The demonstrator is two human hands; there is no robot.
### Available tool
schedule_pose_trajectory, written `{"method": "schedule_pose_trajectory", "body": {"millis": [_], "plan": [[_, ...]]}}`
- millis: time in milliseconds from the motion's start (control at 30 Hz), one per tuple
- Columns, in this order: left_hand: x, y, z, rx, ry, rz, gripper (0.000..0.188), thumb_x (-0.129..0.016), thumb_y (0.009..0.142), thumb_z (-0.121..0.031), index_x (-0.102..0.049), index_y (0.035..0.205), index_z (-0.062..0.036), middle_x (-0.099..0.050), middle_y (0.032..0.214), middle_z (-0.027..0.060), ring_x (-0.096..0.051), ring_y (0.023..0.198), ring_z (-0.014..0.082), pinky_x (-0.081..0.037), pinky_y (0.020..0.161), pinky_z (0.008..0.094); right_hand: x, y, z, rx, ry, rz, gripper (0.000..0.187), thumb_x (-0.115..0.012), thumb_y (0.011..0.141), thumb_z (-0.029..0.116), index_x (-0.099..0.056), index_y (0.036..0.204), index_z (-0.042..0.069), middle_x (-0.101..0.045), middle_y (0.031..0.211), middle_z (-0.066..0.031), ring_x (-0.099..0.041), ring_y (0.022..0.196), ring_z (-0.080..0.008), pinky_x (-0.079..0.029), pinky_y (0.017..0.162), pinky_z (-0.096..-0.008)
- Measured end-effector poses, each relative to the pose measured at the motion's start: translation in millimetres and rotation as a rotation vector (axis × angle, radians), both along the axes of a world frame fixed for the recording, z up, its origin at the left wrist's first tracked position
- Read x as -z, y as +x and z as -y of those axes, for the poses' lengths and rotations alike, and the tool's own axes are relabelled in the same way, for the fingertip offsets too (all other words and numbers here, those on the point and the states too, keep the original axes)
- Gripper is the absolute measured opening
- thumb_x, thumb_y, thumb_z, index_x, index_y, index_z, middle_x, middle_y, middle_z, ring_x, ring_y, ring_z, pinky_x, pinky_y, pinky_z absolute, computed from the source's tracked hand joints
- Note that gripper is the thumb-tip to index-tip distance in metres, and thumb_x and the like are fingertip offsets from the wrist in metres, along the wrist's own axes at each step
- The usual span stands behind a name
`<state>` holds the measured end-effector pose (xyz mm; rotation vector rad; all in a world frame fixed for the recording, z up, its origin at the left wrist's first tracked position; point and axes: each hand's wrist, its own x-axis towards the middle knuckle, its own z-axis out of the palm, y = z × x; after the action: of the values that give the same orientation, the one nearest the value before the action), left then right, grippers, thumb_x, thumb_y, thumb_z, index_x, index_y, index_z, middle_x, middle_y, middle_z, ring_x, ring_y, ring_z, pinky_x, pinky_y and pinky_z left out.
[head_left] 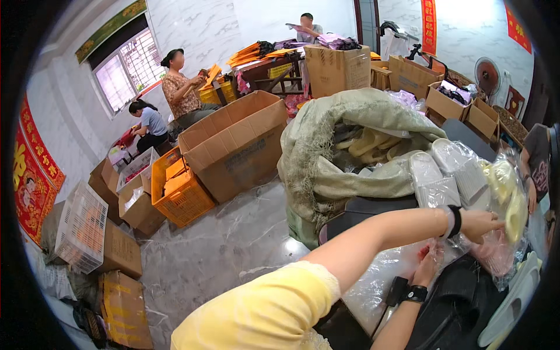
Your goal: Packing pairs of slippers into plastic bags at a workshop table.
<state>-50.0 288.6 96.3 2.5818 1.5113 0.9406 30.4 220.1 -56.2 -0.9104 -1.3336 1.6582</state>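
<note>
My left hand (479, 225), black band at its wrist, reaches across to the right with bent fingers closed on a clear plastic bag (522, 201). Yellow slippers (508, 195) show through the plastic beside its fingertips. Just below lies a pink slipper (494, 252), also under clear plastic. Nearer to me, my right hand (427, 263), with a black watch on the wrist, is closed on the edge of clear plastic film. Pale bagged slippers (437, 184) rest beyond my left wrist. Black slippers (458, 297) and pale green slippers (516, 300) lie at the lower right.
A large green woven sack (315, 146) holding yellowish slippers stands ahead. To the left are a big cardboard box (233, 140), an orange crate (181, 195) and a white crate (81, 227). Several people sit farther back. A fan (487, 76) stands at the far right.
</note>
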Motion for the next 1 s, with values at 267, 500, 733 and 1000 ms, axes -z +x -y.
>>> {"method": "schedule_pose_trajectory", "body": {"millis": [267, 500, 733, 1000], "plan": [[2.7, -18.2, 100.6, -0.272, 0.01, 0.105, 0.052, -0.066, 0.068, -0.015, -0.048, 0.114, 0.0011, -0.048, 0.114, 0.0231, -0.051, 0.102, 0.0355, -0.04, 0.09, 0.0412, -14.5, -8.5, 5.1, -0.023, -0.038, -0.143, 0.012, -0.047, 0.092, 0.018, -0.052, 0.097, 0.009, -0.049, 0.07, 0.0019, -0.047, 0.056, -0.0048, -0.039, 0.048, -0.0159], [39.2, -108.2, 194.5, -0.796, -0.261, 0.014, 0.051, -0.062, 0.077, -0.027, -0.048, 0.109, 0.0098, -0.046, 0.113, 0.0318, -0.044, 0.111, 0.0434, -0.037, 0.095, 0.0448, 4.2, -6.5, -13.8, 0.008, -0.199, -0.113, 0.019, -0.05, 0.092, 0.018, -0.051, 0.108, 0.009, -0.049, 0.076, 0.0004, -0.047, 0.059, -0.0066, -0.041, 0.05, -0.0182], [85.1, -155.9, 238.9, -1.076, -0.429, 0.164, 0.058, -0.056, 0.084, -0.027, -0.034, 0.123, 0.0094, -0.031, 0.13, 0.0343, -0.029, 0.125, 0.0449, -0.027, 0.103, 0.0462, 5.6, -6.3, -11.1, -0.009, -0.16, -0.134, 0.015, -0.051, 0.091, 0.019, -0.054, 0.103, 0.01, -0.049, 0.077, 0.0007, -0.047, 0.06, -0.0065, -0.042, 0.051, -0.0176], [94.9, -204.3, 240.8, -1.137, -0.265, -0.019, 0.039, -0.049, 0.082, -0.015, -0.045, 0.115, 0.0034, -0.046, 0.121, 0.0248, -0.04, 0.117, 0.0407, -0.032, 0.096, 0.0469, 3.7, -4.7, -17.0, 0.023, -0.177, -0.096, 0.014, -0.054, 0.09, 0.019, -0.054, 0.1, 0.01, -0.05, 0.078, 0.0008, -0.048, 0.061, -0.0065, -0.042, 0.051, -0.0177]]}}
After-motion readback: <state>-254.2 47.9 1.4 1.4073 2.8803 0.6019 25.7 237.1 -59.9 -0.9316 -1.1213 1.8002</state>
